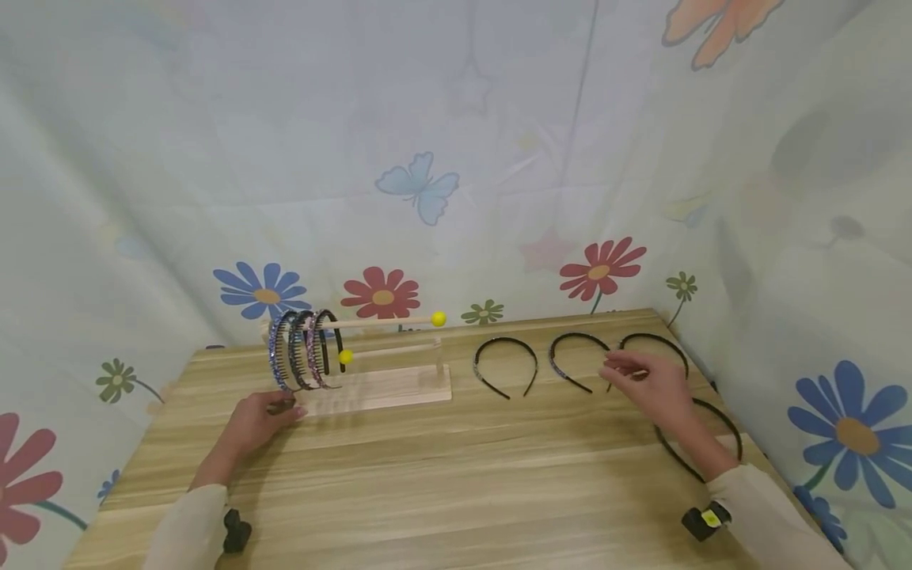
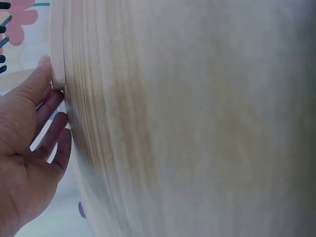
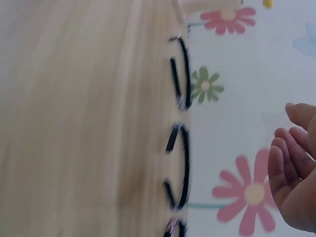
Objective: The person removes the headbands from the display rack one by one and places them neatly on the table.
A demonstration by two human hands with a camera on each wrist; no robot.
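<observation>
head view looks forward and down over the worktop [image 1: 427, 475] from farthest off; wrist views sit near, scene turned sideways; head and right wrist views share three headbands [image 3: 186, 163].

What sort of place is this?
Probably a small tabletop corner set up for display or filming, though I can't be sure. A wood-grain table stands before a backdrop printed with flowers and butterflies, with headbands on it and on a wooden stand.
</observation>
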